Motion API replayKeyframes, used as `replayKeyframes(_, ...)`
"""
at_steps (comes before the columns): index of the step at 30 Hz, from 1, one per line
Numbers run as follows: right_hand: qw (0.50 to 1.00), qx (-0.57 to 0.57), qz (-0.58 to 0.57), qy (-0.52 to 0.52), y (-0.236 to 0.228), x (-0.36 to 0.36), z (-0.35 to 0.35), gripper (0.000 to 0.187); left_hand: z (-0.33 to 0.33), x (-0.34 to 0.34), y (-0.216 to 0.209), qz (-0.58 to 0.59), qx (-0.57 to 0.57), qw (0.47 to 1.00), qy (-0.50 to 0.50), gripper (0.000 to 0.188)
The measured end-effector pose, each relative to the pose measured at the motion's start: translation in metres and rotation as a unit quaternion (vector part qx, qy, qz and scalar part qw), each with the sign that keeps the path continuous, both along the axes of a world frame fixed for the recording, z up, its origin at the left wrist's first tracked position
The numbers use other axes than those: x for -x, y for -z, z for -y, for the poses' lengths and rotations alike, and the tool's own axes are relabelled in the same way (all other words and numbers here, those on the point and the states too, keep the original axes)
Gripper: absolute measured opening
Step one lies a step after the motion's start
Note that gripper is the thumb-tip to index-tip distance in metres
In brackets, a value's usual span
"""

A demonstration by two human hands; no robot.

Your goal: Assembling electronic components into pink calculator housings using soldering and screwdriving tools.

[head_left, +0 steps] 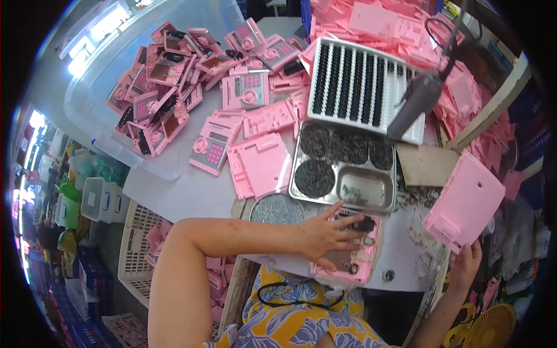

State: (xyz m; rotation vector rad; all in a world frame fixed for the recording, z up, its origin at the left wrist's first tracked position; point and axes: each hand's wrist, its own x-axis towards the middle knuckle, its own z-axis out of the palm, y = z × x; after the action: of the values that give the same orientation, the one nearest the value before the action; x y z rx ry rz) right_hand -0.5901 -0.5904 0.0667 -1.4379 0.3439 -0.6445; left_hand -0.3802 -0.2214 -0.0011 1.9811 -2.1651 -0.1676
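My left hand (328, 235) lies with spread fingers across an opened pink plastic housing (366, 268) at the table's front edge. Inside that housing a black part (364, 224) and a brown board (339, 259) show between and beside the fingers. To the right, my right hand (466, 265) pinches the lower edge of a flat pink plastic cover (469, 200), held up and tilted. Just behind the housing stands a metal tray (296, 180) with compartments of small dark screws, one holding only a few pieces. Beside my left forearm sits a round dish of silvery small parts (277, 210).
A white ribbed tray with rows of black parts (360, 87) stands behind the metal tray, a dark handheld tool (415, 104) hanging over it. Pink shells (377, 20) heap up at the back right. Assembled pink calculator-like devices (214, 145) pile at left beside a clear bin (87, 110).
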Motion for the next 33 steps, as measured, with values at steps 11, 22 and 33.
replayKeyframes(11,0.802,0.515,-0.175,-0.246,-0.117,-0.07,-0.052,0.026,0.024,-0.06,-0.126,0.101,0.381,0.915,-0.091,0.077)
replayKeyframes(22,0.787,0.222,-0.207,-0.537,-0.069,-0.153,-0.057,0.029,0.016,-0.035,-0.136,-0.005,0.148,0.978,-0.146,0.065)
replayKeyframes(33,0.971,-0.019,-0.04,-0.234,-0.01,-0.081,-0.139,0.065,-0.006,-0.005,-0.094,-0.517,0.321,0.726,-0.319,0.035)
